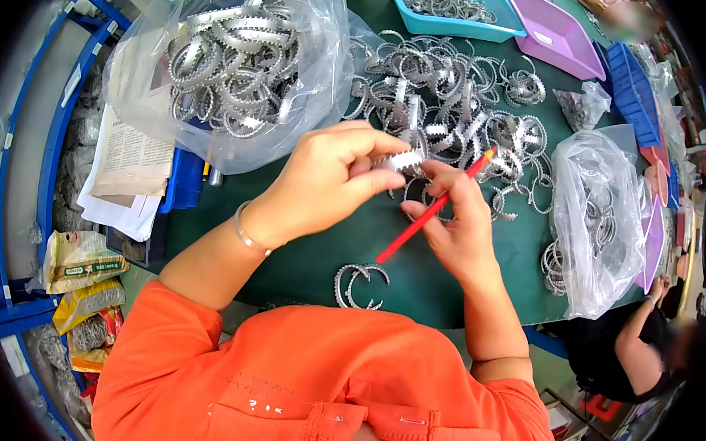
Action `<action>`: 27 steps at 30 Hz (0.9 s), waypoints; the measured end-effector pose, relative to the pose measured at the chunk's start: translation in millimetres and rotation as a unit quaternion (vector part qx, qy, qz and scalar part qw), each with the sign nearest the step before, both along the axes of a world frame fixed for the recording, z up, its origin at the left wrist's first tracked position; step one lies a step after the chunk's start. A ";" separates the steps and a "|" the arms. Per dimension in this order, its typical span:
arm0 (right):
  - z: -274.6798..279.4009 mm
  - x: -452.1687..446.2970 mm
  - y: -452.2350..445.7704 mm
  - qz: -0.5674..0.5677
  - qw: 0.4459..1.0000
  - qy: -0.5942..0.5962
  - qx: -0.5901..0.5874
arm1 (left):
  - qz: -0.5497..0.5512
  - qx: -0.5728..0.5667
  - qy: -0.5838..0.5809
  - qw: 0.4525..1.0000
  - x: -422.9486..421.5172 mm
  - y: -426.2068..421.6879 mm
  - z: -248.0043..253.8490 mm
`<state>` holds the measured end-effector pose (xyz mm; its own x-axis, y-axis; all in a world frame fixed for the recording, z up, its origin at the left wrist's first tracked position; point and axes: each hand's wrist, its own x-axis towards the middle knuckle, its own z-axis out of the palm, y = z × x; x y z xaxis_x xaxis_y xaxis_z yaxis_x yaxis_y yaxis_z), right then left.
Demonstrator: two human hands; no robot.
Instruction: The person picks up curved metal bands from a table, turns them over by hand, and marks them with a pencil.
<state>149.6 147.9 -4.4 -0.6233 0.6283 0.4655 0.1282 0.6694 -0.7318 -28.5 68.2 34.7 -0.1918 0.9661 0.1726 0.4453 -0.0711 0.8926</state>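
Observation:
In my left hand (319, 183), a shiny toothed metal band (402, 161), curved like an open ring, is pinched between thumb and fingers. My right hand (463, 226) is closed round a slim red pencil (413, 229) with a yellowish upper end, which slants down to the left. The right fingertips are close beside the band; whether they touch it I cannot tell. Just beyond both hands spreads a loose heap of similar toothed rings (456, 90). Nearer my body, a few C-shaped toothed rings (357, 286) lie on the green tabletop (286, 277).
A clear plastic bag (316, 91) full of rings stands at the back left, another bag (598, 265) at the right. Behind the heap are a teal basin (467, 28) and a purple basin (565, 52). Papers (122, 208) lie at left. Another person (638, 347) sits at right.

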 end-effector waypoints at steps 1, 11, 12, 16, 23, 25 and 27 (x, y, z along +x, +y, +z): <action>-0.9 -0.6 0.0 0.002 1.000 0.000 -0.001 | -0.003 0.039 0.044 0.998 -2.6 2.4 -4.9; -11.0 -3.2 7.7 0.049 0.986 -0.106 0.120 | 0.034 -0.095 -0.243 0.965 -1.6 -1.7 -17.0; -10.9 -2.6 8.2 0.033 0.986 -0.086 0.141 | 0.042 -0.092 -0.207 0.973 -2.7 -3.3 -18.7; 6.9 2.8 18.0 -0.065 0.978 0.014 0.198 | 0.068 -0.092 -0.169 0.979 -5.3 -17.6 -36.1; -2.0 11.5 -4.4 0.010 0.998 0.026 -0.057 | -0.001 -0.008 -0.117 0.993 16.8 -47.7 -39.5; -6.8 9.5 -20.3 0.078 0.947 0.102 -0.294 | -0.008 0.003 -0.124 0.992 20.4 -51.8 -44.3; -10.1 10.3 -28.1 0.103 0.927 0.124 -0.337 | -0.016 0.016 -0.132 0.991 22.3 -53.7 -47.7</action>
<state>159.9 119.8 -14.4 -0.6897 0.7075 0.1545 -0.1794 0.0398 -0.9830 -6.2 14.5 -13.0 -0.2032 0.9675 0.1505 0.1941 -0.1109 0.9747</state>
